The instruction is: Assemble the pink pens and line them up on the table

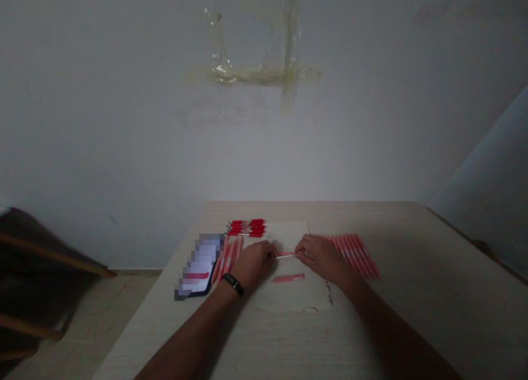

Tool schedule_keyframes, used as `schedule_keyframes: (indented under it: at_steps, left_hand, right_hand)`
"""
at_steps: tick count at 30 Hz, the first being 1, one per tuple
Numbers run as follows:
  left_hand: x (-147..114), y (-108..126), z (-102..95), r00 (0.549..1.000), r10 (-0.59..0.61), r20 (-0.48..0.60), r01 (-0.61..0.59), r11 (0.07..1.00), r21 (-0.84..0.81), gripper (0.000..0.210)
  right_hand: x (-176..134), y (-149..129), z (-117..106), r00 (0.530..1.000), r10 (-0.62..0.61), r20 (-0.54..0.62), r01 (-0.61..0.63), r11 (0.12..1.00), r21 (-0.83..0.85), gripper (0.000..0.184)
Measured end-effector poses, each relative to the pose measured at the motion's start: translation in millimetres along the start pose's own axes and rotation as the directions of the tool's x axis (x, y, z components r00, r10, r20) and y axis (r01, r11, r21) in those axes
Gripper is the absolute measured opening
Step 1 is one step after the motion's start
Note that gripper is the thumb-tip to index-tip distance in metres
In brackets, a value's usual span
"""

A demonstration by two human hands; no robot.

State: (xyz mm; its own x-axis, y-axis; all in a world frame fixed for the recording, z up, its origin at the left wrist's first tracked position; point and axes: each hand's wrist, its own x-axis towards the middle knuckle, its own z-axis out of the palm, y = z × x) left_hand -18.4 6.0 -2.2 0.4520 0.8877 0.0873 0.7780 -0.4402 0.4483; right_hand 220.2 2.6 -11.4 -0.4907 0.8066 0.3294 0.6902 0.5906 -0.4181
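Note:
My left hand (256,259), with a dark band on its wrist, pinches the left end of a slim pink pen (285,255). A white strip shows along the pen's front. Around its right end the fingers of my right hand (319,256) are closed. The pen is held level above a pale sheet (289,297), and its ends are hidden by my fingers. Nearer to me, a flat pink piece (287,278) with a whitish right end lies on the sheet.
Right of my right hand lies a slanted row of several pink pens (355,253). Several red pens (246,227) are grouped at the back left. Beside my left hand are more pink pens (226,256) and a phone (202,264). The wooden table (391,220) meets the wall behind.

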Motion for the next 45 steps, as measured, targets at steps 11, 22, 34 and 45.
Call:
schedule_keyframes:
  at_steps: [11, 22, 34, 45]
  left_hand:
    - [0, 0, -0.1, 0.998, -0.048, -0.029, 0.047, 0.999, -0.013, 0.013]
    - [2, -6, 0.7, 0.996, -0.057, -0.067, 0.057, 0.998, -0.007, 0.012]
    - [1, -10, 3.5, 0.997, -0.048, -0.06, 0.048, 0.999, 0.003, 0.014]
    - [2, -10, 4.0, 0.998, -0.036, -0.06, 0.036, 0.999, -0.009, 0.016]
  right_hand:
    - [2, 13, 26, 0.994, 0.105, -0.043, -0.1, 0.99, 0.098, 0.009]
    - [2, 25, -4, 0.968, 0.122, -0.218, -0.098, 0.988, 0.118, 0.006]
    - [3, 29, -9, 0.976, 0.031, -0.214, -0.02, 0.999, 0.051, 0.007]
    - [2, 27, -9, 0.982, -0.017, -0.189, 0.018, 1.0, 0.006, 0.007]
